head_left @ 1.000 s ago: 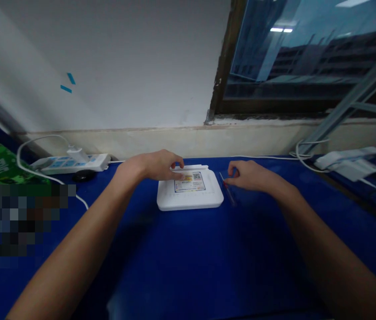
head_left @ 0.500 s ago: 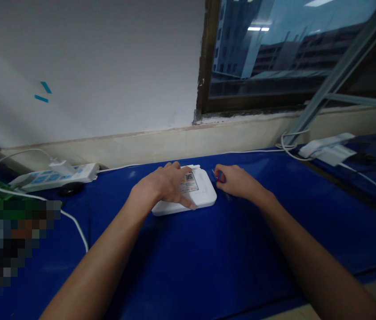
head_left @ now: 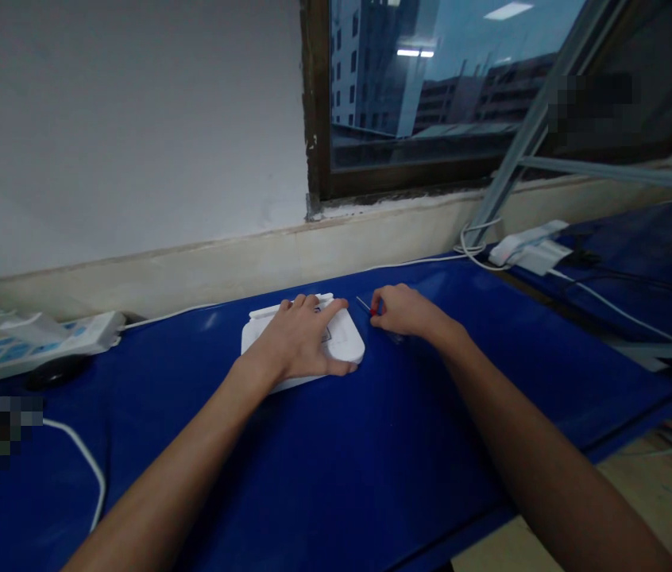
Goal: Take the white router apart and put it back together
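Observation:
My left hand (head_left: 300, 338) lies across a white plastic device (head_left: 348, 340), its fingers over the far edge and its thumb along the near right side. The hand hides most of a printed label with a QR code (head_left: 326, 334). Just to the right of the device, my right hand (head_left: 404, 311) is curled around a small red-handled screwdriver (head_left: 364, 304). Its thin metal shaft points left toward the device, and the fingers hide most of the handle. The tip does not appear to touch the device.
The device rests on a blue table covering (head_left: 372, 485). A white power strip (head_left: 32, 345) sits at the left, with a white cable (head_left: 79, 453) nearby. A white adapter (head_left: 527, 248) lies at the back right. The covering's front edge runs along the lower right.
The whole view has swung, shifting everything left. My left hand has slid over the device and covers the label. My right hand has closed further around the screwdriver.

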A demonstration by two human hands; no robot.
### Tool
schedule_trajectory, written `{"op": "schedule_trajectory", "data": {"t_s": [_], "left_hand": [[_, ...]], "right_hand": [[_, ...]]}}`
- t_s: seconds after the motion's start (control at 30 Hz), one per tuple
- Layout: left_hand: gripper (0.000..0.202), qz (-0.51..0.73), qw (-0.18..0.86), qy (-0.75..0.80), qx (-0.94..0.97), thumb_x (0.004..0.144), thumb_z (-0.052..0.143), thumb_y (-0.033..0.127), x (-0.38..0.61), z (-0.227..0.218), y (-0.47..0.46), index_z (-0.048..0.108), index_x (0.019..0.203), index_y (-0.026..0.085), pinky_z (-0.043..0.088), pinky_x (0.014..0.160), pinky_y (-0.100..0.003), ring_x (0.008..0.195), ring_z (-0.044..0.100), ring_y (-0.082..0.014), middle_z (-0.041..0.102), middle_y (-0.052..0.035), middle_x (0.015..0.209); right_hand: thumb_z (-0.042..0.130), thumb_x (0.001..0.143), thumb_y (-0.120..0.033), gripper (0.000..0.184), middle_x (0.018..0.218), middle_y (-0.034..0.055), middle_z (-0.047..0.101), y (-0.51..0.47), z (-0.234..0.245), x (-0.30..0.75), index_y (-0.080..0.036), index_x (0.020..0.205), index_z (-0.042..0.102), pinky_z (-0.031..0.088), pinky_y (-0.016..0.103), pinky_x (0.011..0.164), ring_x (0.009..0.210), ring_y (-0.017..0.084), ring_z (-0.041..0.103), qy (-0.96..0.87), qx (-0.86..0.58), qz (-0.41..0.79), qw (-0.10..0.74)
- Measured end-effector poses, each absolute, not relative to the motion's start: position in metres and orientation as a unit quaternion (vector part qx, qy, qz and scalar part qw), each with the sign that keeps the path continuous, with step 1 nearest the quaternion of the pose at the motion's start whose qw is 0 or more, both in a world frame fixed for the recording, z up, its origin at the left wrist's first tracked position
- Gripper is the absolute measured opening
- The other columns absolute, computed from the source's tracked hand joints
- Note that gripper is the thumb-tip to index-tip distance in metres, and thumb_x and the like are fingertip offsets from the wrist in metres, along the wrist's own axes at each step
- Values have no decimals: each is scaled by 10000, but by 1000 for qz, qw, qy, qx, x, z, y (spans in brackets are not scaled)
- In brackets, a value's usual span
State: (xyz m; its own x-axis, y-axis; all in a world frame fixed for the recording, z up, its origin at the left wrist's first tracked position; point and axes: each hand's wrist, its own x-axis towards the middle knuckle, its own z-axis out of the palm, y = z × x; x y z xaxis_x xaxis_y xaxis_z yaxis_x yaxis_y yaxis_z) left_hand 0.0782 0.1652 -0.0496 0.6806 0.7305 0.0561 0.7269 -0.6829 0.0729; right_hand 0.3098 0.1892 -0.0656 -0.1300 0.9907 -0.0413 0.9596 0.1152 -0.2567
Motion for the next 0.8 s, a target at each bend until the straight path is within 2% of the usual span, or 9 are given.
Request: {"op": "schedule_trajectory", "data": {"t_s": [0.13, 0.23, 0.33, 0.43, 0.6, 0.7, 0.8], "left_hand": [[1035, 101, 48, 363, 925, 619, 766, 719, 94, -48, 167, 396, 1476, 270, 430, 1002, -543, 1193, 534, -393, 567, -168, 1295], [1020, 179, 95, 352, 914, 643, 796, 644, 101, -30, 166, 364, 1497, 291, 458, 1001, -500, 1185, 548, -360, 555, -140, 1317], [972, 283, 133, 335, 889, 685, 804, 571, 98, -10, 165, 341, 1497, 304, 439, 1056, -480, 1244, 519, -338, 511, -109, 1408], [1014, 352, 197, 322, 857, 688, 834, 492, 82, 1, 168, 283, 1522, 322, 399, 1118, -489, 1293, 505, -335, 441, -83, 1499], [1126, 299, 304, 334, 841, 690, 856, 407, 38, 0, 177, 159, 1570, 312, 410, 1106, -536, 1260, 547, -339, 512, -108, 1415], [1179, 235, 351, 349, 837, 677, 872, 370, 14, 0, 180, 116, 1581, 325, 403, 1110, -541, 1280, 537, -341, 546, -100, 1390], [1219, 152, 411, 340, 832, 672, 865, 353, -3, -1, 181, 64, 1591, 343, 416, 1109, -505, 1343, 494, -342, 498, -101, 1477]], "right_hand": [[757, 703, -281, 135, 840, 89, 735, 197, -64, 327, -198, 789, 696, 472, 307, 709, 841, 255, 691, -725, -670, 134, 83], [723, 740, -266, 107, 746, 72, 732, 203, -64, 344, -182, 800, 692, 477, 279, 633, 708, 215, 693, -709, -669, 198, 98], [621, 818, -228, 114, 639, 45, 711, 208, -67, 360, -162, 902, 662, 458, 249, 514, 539, 170, 657, -680, -668, 275, 128], [573, 847, -217, 126, 605, 30, 684, 211, -71, 372, -151, 938, 630, 443, 230, 465, 497, 152, 636, -655, -663, 319, 172], [597, 798, -185, 83, 544, -20, 586, 211, -69, 378, -153, 864, 638, 366, 202, 427, 448, 97, 514, -652, -633, 344, 237], [599, 781, -184, 88, 645, 8, 647, 210, -66, 375, -155, 855, 637, 345, 202, 422, 461, 82, 491, -655, -613, 362, 256], [606, 772, -198, 110, 785, 46, 712, 208, -63, 372, -160, 870, 639, 366, 210, 431, 481, 79, 500, -661, -598, 370, 262]]}}
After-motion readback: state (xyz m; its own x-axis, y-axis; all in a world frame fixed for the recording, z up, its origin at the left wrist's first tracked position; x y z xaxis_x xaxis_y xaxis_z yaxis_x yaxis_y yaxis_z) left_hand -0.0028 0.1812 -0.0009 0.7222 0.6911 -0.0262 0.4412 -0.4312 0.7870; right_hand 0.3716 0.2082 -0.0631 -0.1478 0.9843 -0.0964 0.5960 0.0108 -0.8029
